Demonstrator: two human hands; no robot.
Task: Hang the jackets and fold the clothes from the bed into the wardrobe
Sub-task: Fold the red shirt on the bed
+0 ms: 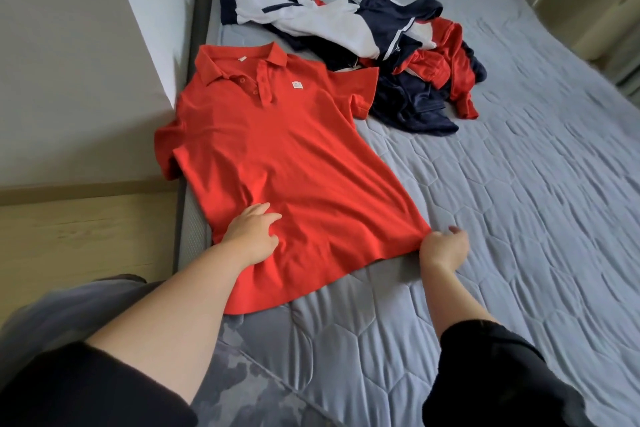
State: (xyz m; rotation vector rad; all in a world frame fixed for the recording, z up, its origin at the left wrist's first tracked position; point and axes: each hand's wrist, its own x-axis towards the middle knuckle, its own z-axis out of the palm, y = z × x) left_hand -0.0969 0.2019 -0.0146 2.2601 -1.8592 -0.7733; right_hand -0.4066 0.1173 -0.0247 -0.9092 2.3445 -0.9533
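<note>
Left hand lies flat, fingers relaxed, on the red polo; right hand pinches its hem corner.

Soft daylight, wide-angle warp, blurred lower-left edge

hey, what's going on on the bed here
A person is laying a red polo shirt flat, front up, on the grey quilted bed. The left hand rests on the lower part of the shirt, while the right hand pinches the hem corner, apparently pulling it straight. No fold has been made yet. Beyond the shirt lies a heap of white, navy and red clothes, still unsorted.
</note>
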